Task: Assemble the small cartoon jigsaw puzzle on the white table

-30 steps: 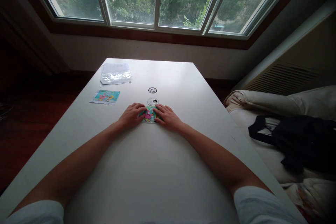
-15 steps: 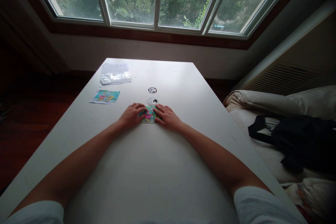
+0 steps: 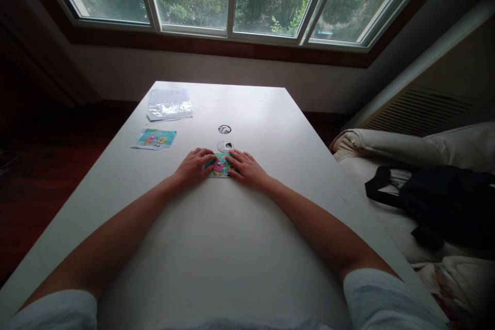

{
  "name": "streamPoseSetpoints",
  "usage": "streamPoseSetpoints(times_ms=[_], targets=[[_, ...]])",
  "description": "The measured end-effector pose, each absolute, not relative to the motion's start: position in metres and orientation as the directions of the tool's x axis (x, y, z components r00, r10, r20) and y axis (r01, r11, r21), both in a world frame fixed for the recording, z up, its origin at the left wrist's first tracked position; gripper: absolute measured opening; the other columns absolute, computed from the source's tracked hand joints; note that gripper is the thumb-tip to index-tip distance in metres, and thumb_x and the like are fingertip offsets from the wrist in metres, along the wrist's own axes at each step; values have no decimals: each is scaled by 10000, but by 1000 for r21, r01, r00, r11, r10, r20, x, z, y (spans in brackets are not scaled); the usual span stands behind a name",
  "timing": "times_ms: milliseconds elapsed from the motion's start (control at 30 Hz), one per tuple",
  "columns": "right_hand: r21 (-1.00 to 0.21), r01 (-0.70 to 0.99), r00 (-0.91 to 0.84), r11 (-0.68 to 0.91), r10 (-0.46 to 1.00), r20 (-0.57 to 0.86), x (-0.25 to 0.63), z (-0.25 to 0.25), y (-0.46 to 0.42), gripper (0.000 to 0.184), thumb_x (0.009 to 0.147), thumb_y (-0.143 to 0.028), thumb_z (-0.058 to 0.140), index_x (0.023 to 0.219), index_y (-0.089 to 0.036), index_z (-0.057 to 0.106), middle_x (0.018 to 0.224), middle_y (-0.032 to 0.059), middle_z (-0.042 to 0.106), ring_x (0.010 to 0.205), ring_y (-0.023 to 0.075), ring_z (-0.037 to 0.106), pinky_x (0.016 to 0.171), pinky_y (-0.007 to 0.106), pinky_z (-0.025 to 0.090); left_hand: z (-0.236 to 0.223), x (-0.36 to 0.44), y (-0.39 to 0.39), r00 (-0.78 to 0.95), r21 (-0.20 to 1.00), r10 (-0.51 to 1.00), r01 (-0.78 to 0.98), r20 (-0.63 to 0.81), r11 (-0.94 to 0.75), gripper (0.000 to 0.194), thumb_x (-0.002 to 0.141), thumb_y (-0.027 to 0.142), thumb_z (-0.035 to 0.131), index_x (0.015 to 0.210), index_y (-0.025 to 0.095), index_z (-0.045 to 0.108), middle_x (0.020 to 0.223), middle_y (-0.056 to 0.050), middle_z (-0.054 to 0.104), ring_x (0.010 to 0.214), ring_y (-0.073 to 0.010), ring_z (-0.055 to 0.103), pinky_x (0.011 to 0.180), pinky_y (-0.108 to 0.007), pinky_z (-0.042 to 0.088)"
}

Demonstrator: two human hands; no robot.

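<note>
A small, brightly coloured cartoon picture card [image 3: 220, 166] lies flat on the white table in front of me, pink and green in its middle. My left hand [image 3: 195, 166] rests on its left end, fingers reaching over the edge and the thumb apart below them. On the right end lies my right hand [image 3: 249, 169], its fingers spread over the card. Both ends are partly hidden under my fingers. Just beyond the card is a round metallic-looking disc [image 3: 225, 146], close to my right fingertips. A smaller dark-and-white round piece [image 3: 225, 129] sits farther back.
To the left on the white table [image 3: 224, 247] lies a cartoon picture sheet [image 3: 157, 139]. Behind it is a stack of papers in a clear plastic sleeve [image 3: 170, 104]. A pale sofa [image 3: 371, 154] with a dark garment or bag [image 3: 444, 206] stands along the right side.
The view has tipped slightly, so the table sits a little higher in it. My hands stay on the card with almost no shift.
</note>
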State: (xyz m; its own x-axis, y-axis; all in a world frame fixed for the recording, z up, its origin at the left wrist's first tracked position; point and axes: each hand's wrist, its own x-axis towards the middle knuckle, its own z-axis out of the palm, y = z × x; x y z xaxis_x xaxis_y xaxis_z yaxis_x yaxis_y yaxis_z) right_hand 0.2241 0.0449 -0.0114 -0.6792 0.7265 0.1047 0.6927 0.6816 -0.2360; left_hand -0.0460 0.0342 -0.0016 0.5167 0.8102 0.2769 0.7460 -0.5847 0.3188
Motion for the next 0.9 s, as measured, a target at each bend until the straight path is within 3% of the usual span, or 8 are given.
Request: streamPoseSetpoints(times_ms=[900], targets=[[-233,695,-676,680,729,111,225,-13,46,640,1046,-567,384,1591,-231,392,1677,101,298,1560,280,258,1278,498,201,-1,-46,34,527,315,799,736,288,-599,330,967,326,541,1269,275,662,1317,-64,633,1230,-275,544,1089,-468,443]])
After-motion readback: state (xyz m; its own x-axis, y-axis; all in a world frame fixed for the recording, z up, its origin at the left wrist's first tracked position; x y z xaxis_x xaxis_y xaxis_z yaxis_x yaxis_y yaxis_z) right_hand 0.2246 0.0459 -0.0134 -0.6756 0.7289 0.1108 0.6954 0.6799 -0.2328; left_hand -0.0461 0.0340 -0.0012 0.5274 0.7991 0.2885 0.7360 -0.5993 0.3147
